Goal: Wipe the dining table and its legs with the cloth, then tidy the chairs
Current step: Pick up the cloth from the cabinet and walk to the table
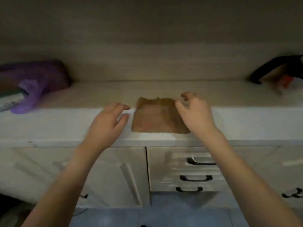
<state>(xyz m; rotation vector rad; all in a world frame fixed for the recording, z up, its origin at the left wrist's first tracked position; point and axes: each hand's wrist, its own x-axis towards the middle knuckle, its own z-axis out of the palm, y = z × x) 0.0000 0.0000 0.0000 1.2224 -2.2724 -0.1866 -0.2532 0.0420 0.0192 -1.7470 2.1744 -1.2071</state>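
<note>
A brown folded cloth [157, 117] lies flat on a pale countertop [65, 125], near its front edge. My left hand [108, 123] hovers just left of the cloth, fingers spread and holding nothing. My right hand [193, 113] is over the cloth's right edge, fingers curled and apart near its far right corner; a grip is not evident. The frame is blurred. No dining table or chairs are in view.
A purple plastic bag [32, 84] with items in it sits at the counter's back left. A black and red object [278, 69] lies at the back right. Below the counter are a cabinet door [114, 177] and drawers with black handles [193, 177]. The floor is blue.
</note>
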